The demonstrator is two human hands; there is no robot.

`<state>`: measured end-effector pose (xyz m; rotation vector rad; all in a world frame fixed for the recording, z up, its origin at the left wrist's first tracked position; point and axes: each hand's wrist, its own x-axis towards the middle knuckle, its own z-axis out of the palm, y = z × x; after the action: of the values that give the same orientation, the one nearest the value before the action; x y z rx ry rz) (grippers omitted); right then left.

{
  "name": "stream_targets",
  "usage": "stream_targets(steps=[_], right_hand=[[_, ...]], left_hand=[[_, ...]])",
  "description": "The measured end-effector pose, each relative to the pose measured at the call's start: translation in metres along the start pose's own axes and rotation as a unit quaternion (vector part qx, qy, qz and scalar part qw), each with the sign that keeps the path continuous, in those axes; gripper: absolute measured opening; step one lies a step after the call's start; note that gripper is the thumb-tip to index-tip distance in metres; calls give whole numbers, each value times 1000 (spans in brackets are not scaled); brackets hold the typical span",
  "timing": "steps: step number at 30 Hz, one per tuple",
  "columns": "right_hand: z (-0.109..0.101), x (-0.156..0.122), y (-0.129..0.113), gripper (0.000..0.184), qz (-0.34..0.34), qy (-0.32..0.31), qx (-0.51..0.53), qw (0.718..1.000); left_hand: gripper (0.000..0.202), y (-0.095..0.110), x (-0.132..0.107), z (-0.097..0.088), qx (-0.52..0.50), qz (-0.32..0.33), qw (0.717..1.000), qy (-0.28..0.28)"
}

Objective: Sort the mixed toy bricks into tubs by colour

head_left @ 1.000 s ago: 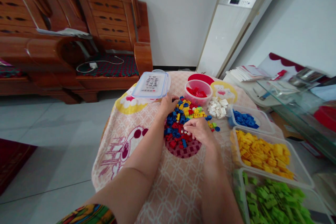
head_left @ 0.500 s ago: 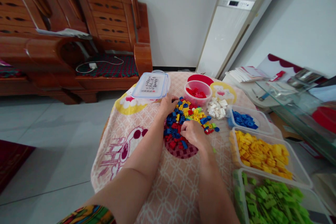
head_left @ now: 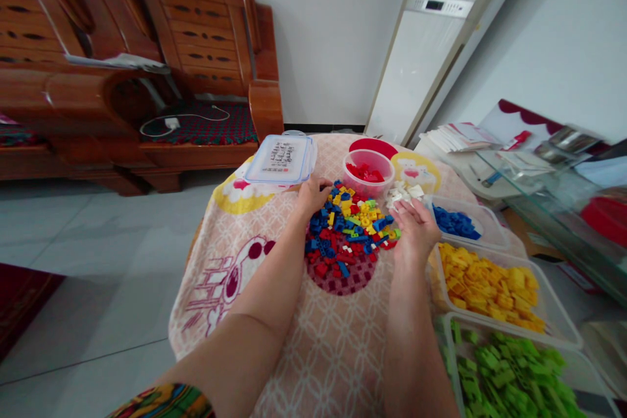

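A mixed pile of small toy building bricks [head_left: 350,225], red, blue, yellow and a few green, lies in the middle of the cloth-covered table. At its far left edge rests my left hand [head_left: 313,197], with its fingers curved and a little apart and no brick visible in them. My right hand [head_left: 416,227] is right of the pile, its fingers stretched and apart at the near side of a heap of white bricks [head_left: 404,191]. The fingertips touch or nearly touch that heap. I cannot make out a brick in this hand.
Behind the pile stands a round tub [head_left: 368,173] with red bricks, beside a red lid [head_left: 375,145]. Along the right are boxes of blue bricks [head_left: 455,222], yellow bricks [head_left: 490,284] and green bricks [head_left: 512,372]. A clear lid [head_left: 281,160] lies at the back left.
My right hand has moved from the middle of the mixed pile rightward and away to the white heap, and its fingers have opened. My left hand has stayed in place.
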<state>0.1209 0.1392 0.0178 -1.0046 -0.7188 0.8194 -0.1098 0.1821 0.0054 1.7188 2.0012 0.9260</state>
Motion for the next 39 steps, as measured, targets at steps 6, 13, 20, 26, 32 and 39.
stream_targets(steps=[6, 13, 20, 26, 32, 39], right_hand=[[-5, -3, -1, 43, 16, -49, -52, 997], [2, -27, -18, 25, 155, -336, -269, 889], [9, -38, -18, 15, 75, -486, -439, 753], [15, -44, -19, 23, -75, -517, -564, 640], [27, -57, -29, 27, -109, -509, -641, 564], [29, -59, -22, 25, -98, -499, -625, 592]], left_hand=[[32, 0, 0, 0, 2, -3, 1000, 2], [31, 0, 0, 0, 11, -2, 1000, 1], [31, -1, -1, 1, 0, 2, 1000, 7], [32, -2, 0, 2, -3, 1, 1000, 4], [31, -1, 1, 1, 0, -1, 1000, 5], [30, -1, 0, 1, -3, -9, 1000, 13]])
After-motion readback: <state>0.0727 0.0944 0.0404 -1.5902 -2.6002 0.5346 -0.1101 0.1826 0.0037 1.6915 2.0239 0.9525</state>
